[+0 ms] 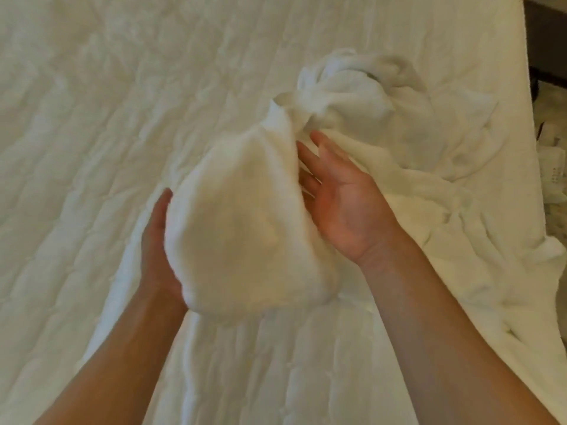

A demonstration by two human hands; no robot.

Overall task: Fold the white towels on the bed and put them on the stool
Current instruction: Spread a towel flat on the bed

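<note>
A bunched white towel [245, 222] is lifted above the bed between both hands. My left hand [156, 250] cups its left underside, mostly hidden behind the cloth. My right hand [340, 204] is palm up and fingers spread against the towel's right side. The towel's far end trails up into a twisted heap of white towels [343, 84] lying on the bed. More white towel cloth [429, 179] lies crumpled to the right. The stool is not in view.
The quilted white bed cover [92, 148] fills the view. The bed's right edge [521, 148] runs down the frame, with dark floor and some pale items [552, 167] beyond it.
</note>
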